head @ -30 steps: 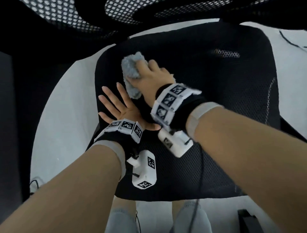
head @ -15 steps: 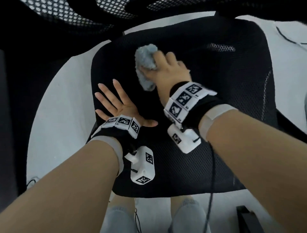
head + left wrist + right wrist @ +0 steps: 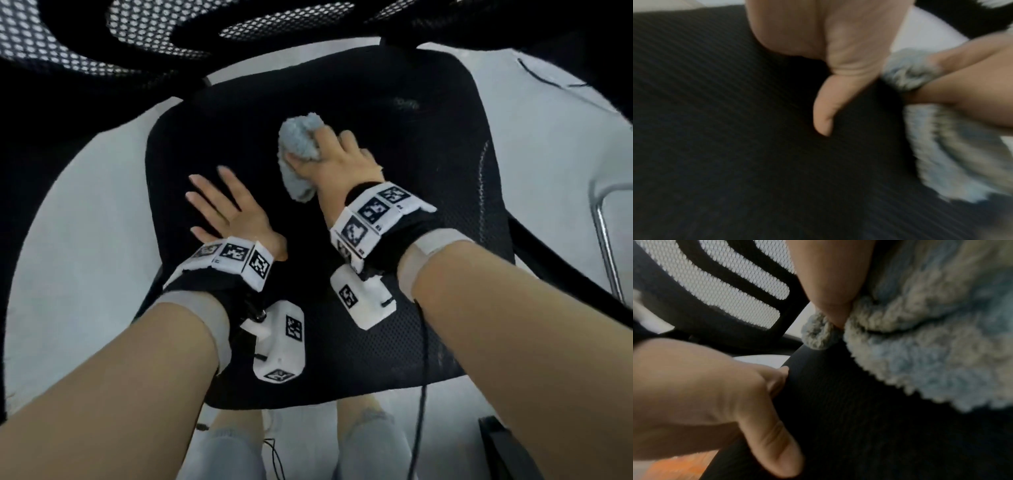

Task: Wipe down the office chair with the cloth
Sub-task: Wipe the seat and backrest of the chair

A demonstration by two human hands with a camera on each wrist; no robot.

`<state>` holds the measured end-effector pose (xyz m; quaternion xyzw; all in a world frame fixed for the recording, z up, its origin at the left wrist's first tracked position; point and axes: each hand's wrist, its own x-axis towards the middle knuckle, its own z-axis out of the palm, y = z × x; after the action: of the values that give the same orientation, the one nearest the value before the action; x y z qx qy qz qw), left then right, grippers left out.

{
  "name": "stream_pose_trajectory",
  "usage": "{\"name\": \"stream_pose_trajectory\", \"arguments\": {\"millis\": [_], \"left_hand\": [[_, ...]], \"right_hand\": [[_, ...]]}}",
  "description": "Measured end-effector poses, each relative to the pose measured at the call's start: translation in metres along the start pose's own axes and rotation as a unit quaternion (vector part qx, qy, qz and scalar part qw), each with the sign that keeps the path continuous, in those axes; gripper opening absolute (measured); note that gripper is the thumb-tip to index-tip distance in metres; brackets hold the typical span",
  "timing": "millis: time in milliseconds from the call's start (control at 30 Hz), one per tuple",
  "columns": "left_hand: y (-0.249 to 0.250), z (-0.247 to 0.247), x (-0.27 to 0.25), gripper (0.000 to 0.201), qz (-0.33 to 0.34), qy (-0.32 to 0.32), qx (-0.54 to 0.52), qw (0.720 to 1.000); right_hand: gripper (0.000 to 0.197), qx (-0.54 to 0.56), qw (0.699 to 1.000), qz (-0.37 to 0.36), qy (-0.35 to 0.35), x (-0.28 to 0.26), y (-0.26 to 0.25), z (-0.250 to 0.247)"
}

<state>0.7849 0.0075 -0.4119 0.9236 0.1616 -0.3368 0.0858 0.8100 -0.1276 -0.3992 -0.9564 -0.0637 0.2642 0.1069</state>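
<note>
**A:** We're over the office chair's seat cushion (image 3: 394,212), and the right hand (image 3: 337,161) has its grip bunched round the cloth (image 3: 298,150), fingers curled over the top, thumb tucked into the pile as the right wrist view shows it.

**B:** And the cloth sits on the cushion's middle, toward the backrest (image 3: 144,44). We read its long axis as running from the backrest end down toward the front edge, a lumpy roll rather than a flat pad.

**A:** The left hand (image 3: 226,212) is the other story: fingers spread and straight, palm flat on the cushion's left part, just beside the cloth, holding nothing.

**B:** So what the next stroke turns on, we'd judge, is that the unwiped-looking stretch lies to the cushion's right side and front, away from that bracing hand. The right hand is nearer it.

**A:** Textures, then. Cloth is fluffy, looped, pale blue-grey; it should drag softly.

**B:** Cushion is black ribbed mesh fabric, rounded corners. Backrest is open black mesh with holes, on a curved frame.
</note>
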Motion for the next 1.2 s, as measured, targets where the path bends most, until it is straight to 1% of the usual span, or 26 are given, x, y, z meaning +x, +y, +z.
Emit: {"name": "stream_pose_trajectory", "arguments": {"millis": [33, 100, 167, 233, 300, 333, 367, 400, 433, 467, 500, 567, 633, 667, 700, 733, 767, 800, 867, 900, 933, 1000, 1067, 1100, 1167, 1200], "left_hand": [[0.009, 0.003, -0.005, 0.135, 0.018, -0.026, -0.017, 0.999], [0.017, 0.014, -0.011, 0.150, 0.042, -0.052, -0.040, 0.997], [0.016, 0.021, -0.012, 0.157, 0.041, -0.013, -0.025, 0.999], [0.017, 0.031, -0.010, 0.152, 0.038, 0.019, -0.010, 0.999], [0.027, 0.031, -0.016, 0.124, 0.028, 0.064, -0.035, 0.997], [0.033, 0.029, -0.020, 0.116, 0.010, 0.098, -0.058, 0.993], [0.036, 0.030, -0.020, 0.125, -0.016, 0.119, -0.078, 0.990], [0.038, 0.032, -0.019, 0.137, -0.033, 0.116, -0.089, 0.989], [0.038, 0.033, -0.020, 0.140, -0.032, 0.103, -0.086, 0.990], [0.036, 0.034, -0.020, 0.136, -0.015, 0.100, -0.068, 0.993], [0.033, 0.031, -0.019, 0.137, 0.001, 0.086, -0.040, 0.996], [0.027, 0.031, -0.014, 0.151, 0.006, 0.026, -0.011, 1.000], [0.025, 0.027, -0.011, 0.154, 0.010, 0.004, 0.002, 1.000], [0.025, 0.030, -0.011, 0.153, 0.017, 0.005, 0.005, 1.000], [0.025, 0.033, -0.010, 0.148, 0.023, 0.011, -0.001, 1.000], [0.028, 0.036, -0.011, 0.138, 0.026, 0.040, -0.013, 0.999], [0.030, 0.037, -0.014, 0.128, 0.016, 0.076, -0.024, 0.997], [0.031, 0.039, -0.014, 0.124, 0.005, 0.102, -0.036, 0.994], [0.031, 0.040, -0.015, 0.136, 0.004, 0.094, -0.021, 0.995], [0.030, 0.038, -0.014, 0.141, 0.013, 0.078, -0.007, 0.997], [0.028, 0.035, -0.013, 0.147, 0.021, 0.053, 0.003, 0.998], [0.025, 0.034, -0.007, 0.156, 0.018, 0.006, 0.015, 1.000], [0.023, 0.032, -0.006, 0.158, 0.019, -0.006, 0.013, 1.000], [0.021, 0.032, -0.005, 0.157, 0.027, -0.007, 0.008, 1.000], [0.021, 0.039, -0.007, 0.149, 0.041, 0.018, 0.000, 0.999], [0.023, 0.041, -0.009, 0.138, 0.034, 0.056, -0.009, 0.998]], "right_hand": [[0.059, 0.011, 0.999, 0.028, 0.024, -0.001, 0.013, -0.003], [0.055, 0.050, 0.986, 0.142, 0.069, -0.007, 0.050, -0.007], [0.064, 0.082, 0.958, 0.251, 0.108, -0.011, 0.075, -0.012], [0.063, 0.064, 0.947, 0.298, 0.104, -0.009, 0.069, -0.012], [0.051, 0.064, 0.960, 0.258, 0.084, -0.003, 0.039, -0.007], [0.047, 0.057, 0.974, 0.205, 0.075, -0.002, 0.022, -0.003], [0.047, 0.044, 0.987, 0.137, 0.065, 0.000, 0.007, 0.002], [0.049, 0.033, 0.995, 0.072, 0.052, 0.000, -0.001, 0.005], [0.051, 0.027, 0.999, 0.022, 0.040, -0.001, 0.001, 0.006], [0.050, 0.037, 0.999, 0.005, 0.040, -0.002, 0.012, 0.001], [0.048, 0.060, 0.997, 0.027, 0.046, -0.003, 0.029, -0.004], [0.046, 0.114, 0.982, 0.132, 0.077, -0.008, 0.067, -0.013], [0.050, 0.099, 0.958, 0.243, 0.117, -0.012, 0.087, -0.019], [0.053, 0.074, 0.951, 0.275, 0.121, -0.010, 0.085, -0.019], [0.052, 0.058, 0.950, 0.285, 0.109, -0.005, 0.076, -0.017], [0.049, 0.051, 0.956, 0.274, 0.092, -0.002, 0.061, -0.016], [0.045, 0.045, 0.968, 0.235, 0.071, 0.000, 0.043, -0.013], [0.043, 0.034, 0.982, 0.174, 0.058, 0.002, 0.026, -0.008], [0.046, 0.024, 0.998, 0.046, 0.041, 0.002, 0.008, 0.001], [0.048, 0.024, 0.999, 0.008, 0.029, 0.002, 0.011, 0.002], [0.048, 0.042, 0.999, 0.004, 0.028, 0.001, 0.021, -0.001], [0.047, 0.079, 0.990, 0.095, 0.060, -0.002, 0.052, -0.008], [0.058, 0.068, 0.971, 0.208, 0.099, -0.008, 0.078, -0.013], [0.063, 0.067, 0.961, 0.246, 0.110, -0.010, 0.082, -0.015], [0.059, 0.073, 0.949, 0.288, 0.103, -0.007, 0.071, -0.016], [0.053, 0.077, 0.955, 0.272, 0.087, -0.002, 0.058, -0.012]]}}
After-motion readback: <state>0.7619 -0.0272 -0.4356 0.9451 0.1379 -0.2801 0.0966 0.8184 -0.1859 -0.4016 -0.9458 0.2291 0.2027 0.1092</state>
